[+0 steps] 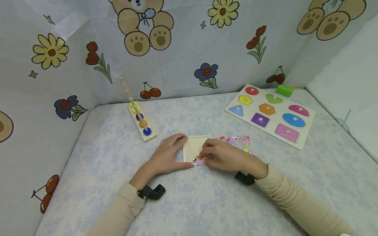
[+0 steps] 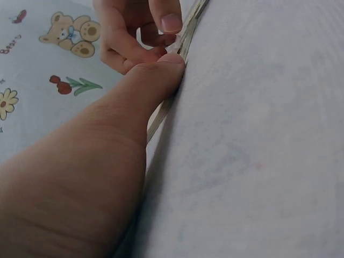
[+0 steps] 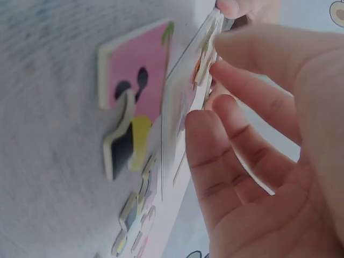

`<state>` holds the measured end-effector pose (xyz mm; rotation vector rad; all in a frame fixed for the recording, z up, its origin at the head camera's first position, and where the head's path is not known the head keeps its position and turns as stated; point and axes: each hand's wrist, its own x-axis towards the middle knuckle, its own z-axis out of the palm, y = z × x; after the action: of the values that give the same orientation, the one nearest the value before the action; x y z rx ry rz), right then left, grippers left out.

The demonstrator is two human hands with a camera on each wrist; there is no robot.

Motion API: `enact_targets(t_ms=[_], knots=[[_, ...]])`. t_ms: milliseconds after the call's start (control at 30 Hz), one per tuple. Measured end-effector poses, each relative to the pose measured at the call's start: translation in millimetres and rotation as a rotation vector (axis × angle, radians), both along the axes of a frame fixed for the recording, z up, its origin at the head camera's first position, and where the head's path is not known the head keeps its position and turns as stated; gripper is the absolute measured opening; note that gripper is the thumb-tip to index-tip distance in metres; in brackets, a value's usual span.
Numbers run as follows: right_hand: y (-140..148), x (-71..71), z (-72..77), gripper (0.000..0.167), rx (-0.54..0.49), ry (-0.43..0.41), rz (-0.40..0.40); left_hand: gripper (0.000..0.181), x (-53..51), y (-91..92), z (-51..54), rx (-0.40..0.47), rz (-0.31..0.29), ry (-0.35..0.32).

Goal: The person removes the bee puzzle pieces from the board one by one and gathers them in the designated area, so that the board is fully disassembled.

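Observation:
A small square wooden puzzle tray (image 1: pixel 192 146) lies on the table with its bare base showing. My left hand (image 1: pixel 168 155) holds it at the left, fingers at the far corner and thumb on the near edge. Over the tray's near right part, my right hand (image 1: pixel 222 155) pinches a puzzle piece (image 3: pixel 203 67) between thumb and index finger, mostly hidden by the fingers. Pink printed pieces (image 1: pixel 199 161) show at the tray's near edge. Several loose jigsaw pieces (image 1: pixel 233 140) lie right of the tray; a pink one (image 3: pixel 141 67) looms large in the right wrist view.
A wooden shape board (image 1: pixel 270 129) with knobbed coloured shapes lies at the back right, a green block (image 1: pixel 284 90) by its far edge. At the back left stands a wooden base (image 1: pixel 150 137) with coloured rings and a tall peg. Patterned cloth (image 1: pixel 177 65) hangs behind the table.

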<state>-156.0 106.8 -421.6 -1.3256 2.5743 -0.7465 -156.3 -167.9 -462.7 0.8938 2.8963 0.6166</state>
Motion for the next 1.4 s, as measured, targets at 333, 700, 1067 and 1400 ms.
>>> enact_targets(t_ms=[333, 700, 1067, 1400], knots=[[-3, 1.1, 1.7, 0.029, 0.033, -0.02, -0.002, 0.106, -0.3, -0.2, 0.1, 0.011, -0.005, 0.0], [-4, 3.6, 3.0, 0.034, 0.064, -0.012, -0.018, 0.106, -0.9, 0.4, -2.7, 0.011, -0.011, 0.013], [13, 5.5, 7.1, 0.034, 0.066, 0.002, 0.003, 0.107, -0.8, 0.8, -1.8, -0.009, 0.006, -0.011], [34, 11.7, 12.4, 0.034, 0.09, -0.02, -0.056, 0.106, -0.3, 1.9, -1.2, -0.016, 0.014, -0.017]])
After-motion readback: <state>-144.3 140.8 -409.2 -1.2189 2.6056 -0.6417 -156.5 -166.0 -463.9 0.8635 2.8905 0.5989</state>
